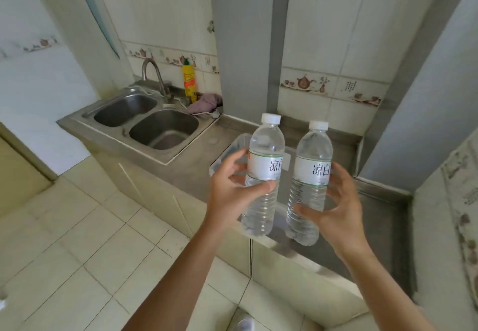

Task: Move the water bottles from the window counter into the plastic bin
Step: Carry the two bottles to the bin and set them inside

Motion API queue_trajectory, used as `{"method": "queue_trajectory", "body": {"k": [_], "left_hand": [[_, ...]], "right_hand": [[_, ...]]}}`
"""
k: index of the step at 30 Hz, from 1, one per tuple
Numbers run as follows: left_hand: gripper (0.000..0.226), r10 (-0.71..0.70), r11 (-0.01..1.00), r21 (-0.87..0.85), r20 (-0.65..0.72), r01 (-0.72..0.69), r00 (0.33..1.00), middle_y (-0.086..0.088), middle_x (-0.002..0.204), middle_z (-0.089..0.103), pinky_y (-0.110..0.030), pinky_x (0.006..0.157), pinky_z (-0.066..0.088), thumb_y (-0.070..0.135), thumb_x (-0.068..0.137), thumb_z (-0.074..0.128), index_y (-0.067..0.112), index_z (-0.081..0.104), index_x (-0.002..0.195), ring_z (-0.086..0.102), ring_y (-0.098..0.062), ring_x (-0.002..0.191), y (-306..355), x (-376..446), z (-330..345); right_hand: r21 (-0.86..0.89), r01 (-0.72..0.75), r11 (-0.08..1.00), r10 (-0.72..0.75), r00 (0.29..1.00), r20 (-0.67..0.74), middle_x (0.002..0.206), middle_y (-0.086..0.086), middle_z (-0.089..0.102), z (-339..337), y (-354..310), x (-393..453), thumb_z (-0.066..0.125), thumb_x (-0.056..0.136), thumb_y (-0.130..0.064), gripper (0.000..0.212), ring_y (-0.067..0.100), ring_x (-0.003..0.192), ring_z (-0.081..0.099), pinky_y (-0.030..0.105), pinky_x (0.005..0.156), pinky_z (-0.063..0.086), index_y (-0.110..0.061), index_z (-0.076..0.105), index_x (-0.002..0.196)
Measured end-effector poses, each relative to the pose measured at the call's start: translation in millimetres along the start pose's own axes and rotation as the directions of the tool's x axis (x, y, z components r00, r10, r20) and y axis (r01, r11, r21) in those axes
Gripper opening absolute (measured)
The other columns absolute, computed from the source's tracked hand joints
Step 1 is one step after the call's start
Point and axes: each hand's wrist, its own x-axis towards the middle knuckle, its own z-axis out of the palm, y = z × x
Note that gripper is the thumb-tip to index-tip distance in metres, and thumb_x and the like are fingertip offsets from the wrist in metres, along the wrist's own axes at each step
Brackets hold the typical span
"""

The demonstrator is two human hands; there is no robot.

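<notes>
Both hands are up in front of the steel counter (196, 165), each wrapped around a clear plastic water bottle with a white screw cap and a white label. Left hand (232, 196) grips the left bottle (263, 172) at its label band, thumb across the front and fingers curled behind; the bottle is upright, leaning slightly. Right hand (338, 206) grasps the right bottle (311, 180) lower on its ribbed body, thumb at about 7 o'clock on the bottle, fingers spread round the far side. The two bottles are side by side, near but apart, both lifted off the counter. Behind them, at roughly 11 o'clock from the left bottle, the rim of a translucent plastic bin (232, 147) shows on the counter, mostly hidden by bottle and hand. Farther toward 10 o'clock sits a stainless double-bowl sink (144, 121) with a curved tap (155, 77), a yellow squeeze bottle with a green cap (189, 79) and a crumpled pink cloth (204, 103).
</notes>
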Motion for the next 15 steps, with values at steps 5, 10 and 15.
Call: {"method": "queue_trajectory", "body": {"k": [5, 10, 15], "left_hand": [[0.075, 0.03, 1.0, -0.015, 0.218, -0.027, 0.975, 0.012, 0.108, 0.073, -0.022, 0.081, 0.053, 0.019, 0.049, 0.097, 0.05, 0.062, 0.108, 0.069, -0.004, 0.097, -25, 104, 26], [0.08, 0.008, 1.0, 0.011, 0.481, -0.015, 0.877, 0.012, 0.115, 0.071, -0.02, 0.08, 0.053, 0.009, 0.057, 0.096, 0.033, 0.059, 0.123, 0.067, -0.007, 0.098, -65, 194, 50], [0.081, -0.069, 0.997, 0.063, 0.645, 0.037, 0.761, 0.009, 0.117, 0.067, -0.038, 0.083, 0.061, 0.02, 0.055, 0.091, 0.037, 0.054, 0.125, 0.064, -0.013, 0.106, -108, 233, 82]], "right_hand": [[-0.03, -0.046, 0.998, 0.042, 0.993, -0.11, 0.127, -0.019, 0.056, 19, 18, 67, 0.095, 0.049, -0.006, 0.103, -0.003, 0.11, 0.056, 0.017, 0.087, 0.048, -0.038, 0.043, 0.133], [-0.052, -0.153, 0.987, 0.139, 0.967, -0.213, 0.125, -0.023, 0.055, 39, 46, 119, 0.093, 0.052, -0.004, 0.105, -0.003, 0.112, 0.056, 0.021, 0.087, 0.05, -0.036, 0.039, 0.136], [-0.053, -0.272, 0.961, 0.246, 0.923, -0.295, 0.124, -0.019, 0.054, 60, 75, 147, 0.089, 0.058, -0.002, 0.104, -0.011, 0.109, 0.053, 0.015, 0.083, 0.046, -0.038, 0.034, 0.139]]}}
